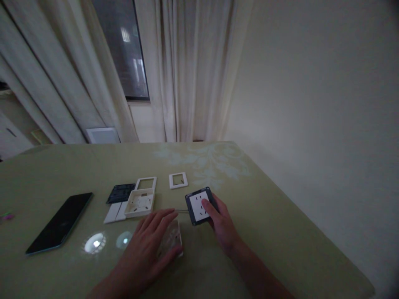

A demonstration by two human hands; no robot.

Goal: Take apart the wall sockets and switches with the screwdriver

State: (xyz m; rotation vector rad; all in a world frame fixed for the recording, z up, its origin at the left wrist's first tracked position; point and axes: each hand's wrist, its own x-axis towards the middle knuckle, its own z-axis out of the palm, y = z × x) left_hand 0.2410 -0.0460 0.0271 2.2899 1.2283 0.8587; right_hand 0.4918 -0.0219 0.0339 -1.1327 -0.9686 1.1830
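My right hand holds a wall socket module with a white slotted face and a dark frame, tilted above the table. The thumb lies across the white face; the other fingers are mostly behind it. My left hand is stretched over a white mounting box, its thumb apart from the fingers, and covers much of that box. Whether it touches the box I cannot tell. A thin metal rod shows between the left fingertips and the socket; its ends are hidden.
Left of my hands sit a second white mounting box, a white frame, a dark module and white plates. Farther back lies another white frame. A black tablet is at left. A wall borders the table's right side.
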